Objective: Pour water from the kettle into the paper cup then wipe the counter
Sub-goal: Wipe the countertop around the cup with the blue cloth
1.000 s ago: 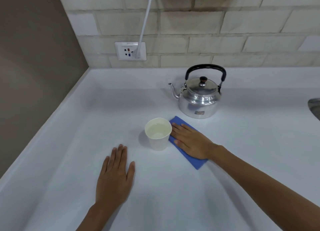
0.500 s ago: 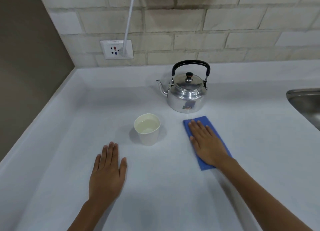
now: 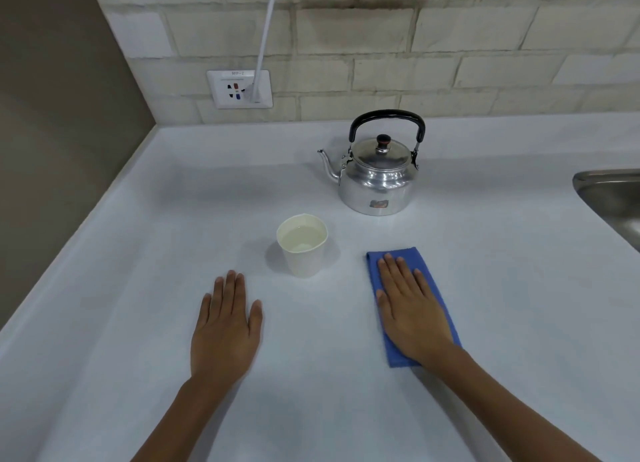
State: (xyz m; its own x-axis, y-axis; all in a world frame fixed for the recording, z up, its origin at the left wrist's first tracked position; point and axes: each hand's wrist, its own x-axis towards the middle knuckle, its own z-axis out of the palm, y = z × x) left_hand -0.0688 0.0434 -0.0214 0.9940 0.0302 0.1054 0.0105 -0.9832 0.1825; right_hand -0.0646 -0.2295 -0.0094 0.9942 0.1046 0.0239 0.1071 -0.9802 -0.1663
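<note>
We see the right hand pressed flat, fingers spread and straight, on top of a folded blue cloth that lies on the white counter; the cloth shows past the fingertips at the far end and along both sides of the palm, so the hand covers its middle and gripping nothing. The left hand also lies flat and open, palm down, directly on the bare counter, holding nothing. Between the two hands and a little farther from us stands the white paper cup, upright, apart from both hands and from the cloth; it holds what looks like clear water, though we cannot judge the level well from this angle. Behind the cup and to its right sits the metal kettle, upright with its lid on, its black handle raised and its spout pointing left. The kettle stands well beyond the cloth and touches neither it nor the cup. At the right edge we see part of a steel sink, and on the tiled wall a socket with a white cable plugged in.
</note>
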